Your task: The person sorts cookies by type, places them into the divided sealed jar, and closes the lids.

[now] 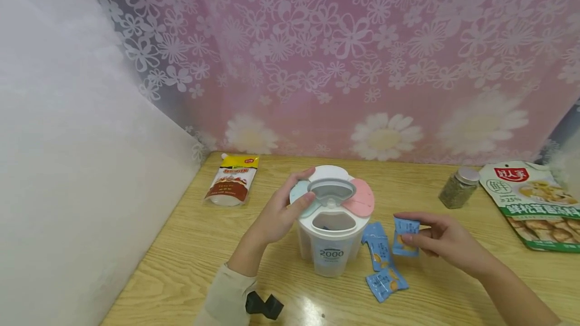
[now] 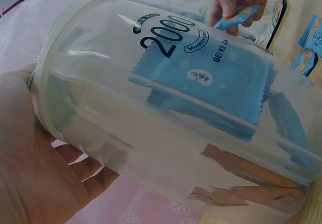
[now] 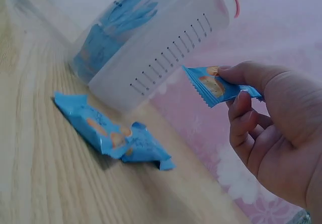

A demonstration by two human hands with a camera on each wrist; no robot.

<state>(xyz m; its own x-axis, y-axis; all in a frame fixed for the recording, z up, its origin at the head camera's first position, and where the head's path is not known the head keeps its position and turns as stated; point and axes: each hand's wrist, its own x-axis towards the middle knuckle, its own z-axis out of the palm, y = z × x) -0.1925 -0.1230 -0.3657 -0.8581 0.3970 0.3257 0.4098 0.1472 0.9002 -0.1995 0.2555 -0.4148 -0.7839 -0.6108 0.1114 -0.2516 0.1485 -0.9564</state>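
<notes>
A clear plastic storage container (image 1: 331,255) with a multi-coloured lid stands upright on the table. One lid flap (image 1: 333,191) is raised over the front opening. My left hand (image 1: 283,213) grips the lid's left side, thumb on top. Through the container's wall, blue packets (image 2: 216,90) and brown-orange sticks (image 2: 251,176) show in separate compartments. To the right of the container, my right hand (image 1: 446,240) pinches a small blue snack packet (image 3: 214,85) between thumb and fingers, above the table. More blue snack packets (image 1: 386,281) lie on the table beside the container.
A yellow, white and brown spouted pouch (image 1: 231,181) lies at the back left. At the right are a glass jar (image 1: 458,188) with a metal lid and a large green-and-white bag (image 1: 534,205). A pink floral cloth (image 1: 317,89) hangs behind the wooden table (image 1: 172,265).
</notes>
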